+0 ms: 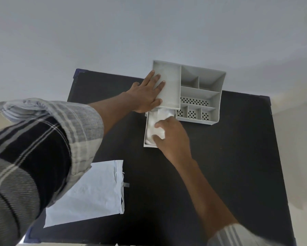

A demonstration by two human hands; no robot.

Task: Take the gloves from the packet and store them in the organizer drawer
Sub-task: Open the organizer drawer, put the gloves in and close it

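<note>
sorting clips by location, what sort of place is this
Probably a plain indoor room, home or office, though little shows. A small dark table stands against a bare pale wall, and on it are only a grey desk organizer and an opened white packet.

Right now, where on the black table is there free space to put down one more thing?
Free: the wide strip of table right of the right hand, in front of the organizer; also the patch between the empty packet and the open drawer. Crowded: the far middle, where the left hand steadies the organizer and the gloves fill the drawer.
</note>
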